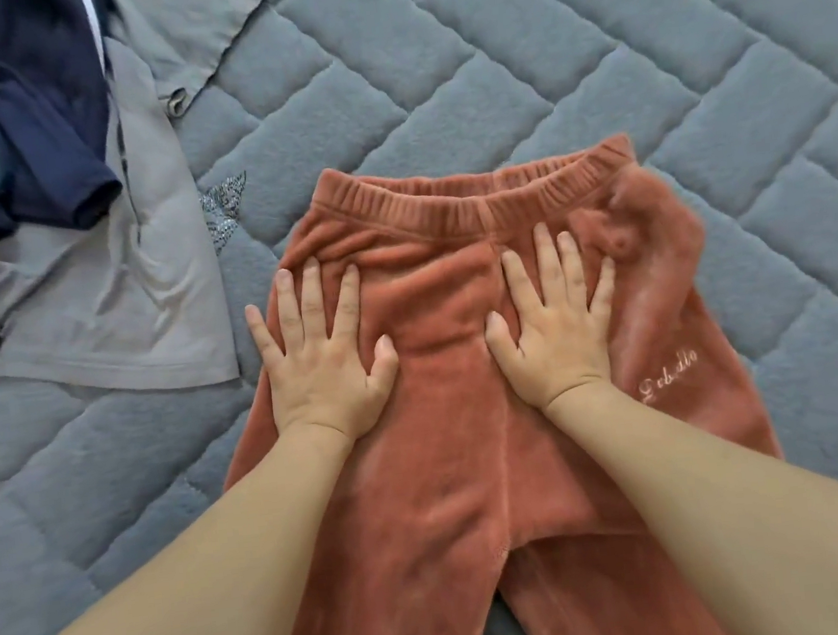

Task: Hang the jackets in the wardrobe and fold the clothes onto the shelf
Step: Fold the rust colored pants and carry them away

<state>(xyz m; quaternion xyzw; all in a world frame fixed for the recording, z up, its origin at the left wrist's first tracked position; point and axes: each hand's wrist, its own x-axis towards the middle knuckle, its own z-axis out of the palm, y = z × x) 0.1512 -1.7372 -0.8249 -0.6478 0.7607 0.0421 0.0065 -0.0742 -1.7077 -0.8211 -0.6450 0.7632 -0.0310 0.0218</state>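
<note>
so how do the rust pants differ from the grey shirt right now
The rust pants look plush and lie centred under both flat hands, the left hand and right hand; the grey shirt looks thin and smooth, lies untouched at left, partly under a navy striped garment. Both lie unfolded on the quilted blue bed cover.

A home bedroom: quilted grey bedspread (585, 45) (diamond-stitched) strewn with loose clothes (95, 276).
</note>
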